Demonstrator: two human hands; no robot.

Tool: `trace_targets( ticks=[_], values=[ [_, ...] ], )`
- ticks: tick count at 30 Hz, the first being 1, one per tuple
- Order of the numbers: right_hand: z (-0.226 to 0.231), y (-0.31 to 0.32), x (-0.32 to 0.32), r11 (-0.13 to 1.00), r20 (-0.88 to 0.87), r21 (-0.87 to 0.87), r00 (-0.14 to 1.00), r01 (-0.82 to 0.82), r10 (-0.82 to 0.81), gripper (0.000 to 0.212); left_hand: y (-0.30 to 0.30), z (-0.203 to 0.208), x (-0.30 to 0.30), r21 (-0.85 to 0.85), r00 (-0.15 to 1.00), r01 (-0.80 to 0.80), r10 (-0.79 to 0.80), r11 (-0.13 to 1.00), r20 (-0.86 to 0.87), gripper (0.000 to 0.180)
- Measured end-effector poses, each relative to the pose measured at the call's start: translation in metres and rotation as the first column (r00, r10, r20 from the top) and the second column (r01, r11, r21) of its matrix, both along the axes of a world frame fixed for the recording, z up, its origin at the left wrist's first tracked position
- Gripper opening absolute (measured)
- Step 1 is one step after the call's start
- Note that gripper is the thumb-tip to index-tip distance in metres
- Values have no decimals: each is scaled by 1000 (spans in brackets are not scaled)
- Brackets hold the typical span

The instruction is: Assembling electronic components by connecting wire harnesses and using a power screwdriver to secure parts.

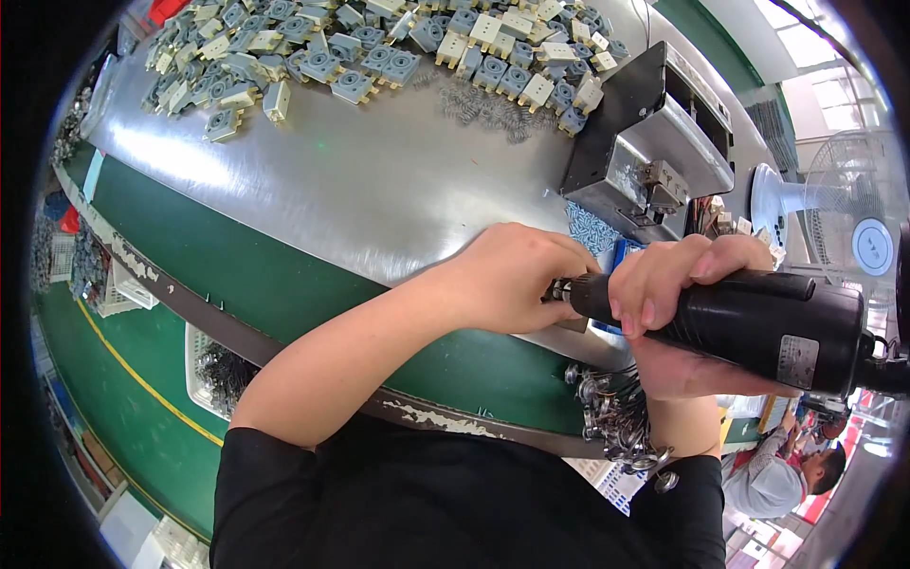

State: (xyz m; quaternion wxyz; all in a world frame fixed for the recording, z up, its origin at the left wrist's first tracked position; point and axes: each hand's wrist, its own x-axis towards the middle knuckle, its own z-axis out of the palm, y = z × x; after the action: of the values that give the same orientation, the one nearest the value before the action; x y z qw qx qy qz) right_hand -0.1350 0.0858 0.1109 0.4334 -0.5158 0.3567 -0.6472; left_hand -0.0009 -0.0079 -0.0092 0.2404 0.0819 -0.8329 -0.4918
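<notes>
Power screwdriver (758, 327), black and chunky, lies across the right of the frame, and the right hand (668, 294) has it wrapped up tight, fingers closed firmly around the barrel. Its nose points left, straight at the left hand (521, 275) in the middle of the frame! Those fingers curl in close around the tool's metal tip, but what they pinch, if anything, is hidden from this angle, so no call on that grip. Below and behind the hands runs the shiny metal surface (370, 190), and what a crowd it carries: grey and cream switch-like parts (379, 62) heaped along the top of the frame, with a loose tangle of small springs (493, 109) just beneath them. Over at upper right sits a dark metal machine (654, 133), tilted in the view, and pale blue-grey screws (590, 228) are scattered at its foot, just above the left hand's knuckles. Down by the right forearm, a cluster of shiny metal pieces (607, 408) crowds the near edge. Farther right, a white fan (839, 194) stands, and a person in grey (773, 484) is at lower right.
</notes>
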Motion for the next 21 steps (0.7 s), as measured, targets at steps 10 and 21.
trace_targets(
  ticks=[10, 21],
  values=[
    [-18, -8, -7, 996, -24, -79, 999, -31, 29, 101, 0, 4, 1, 30, 997, 20, -22, 999, 78, 32],
    [14, -12, -20, 992, 56, -121, 998, 34, -27, 123, 0, 9, 2, 52, 993, 54, -59, 997, 105, 33]
  ],
)
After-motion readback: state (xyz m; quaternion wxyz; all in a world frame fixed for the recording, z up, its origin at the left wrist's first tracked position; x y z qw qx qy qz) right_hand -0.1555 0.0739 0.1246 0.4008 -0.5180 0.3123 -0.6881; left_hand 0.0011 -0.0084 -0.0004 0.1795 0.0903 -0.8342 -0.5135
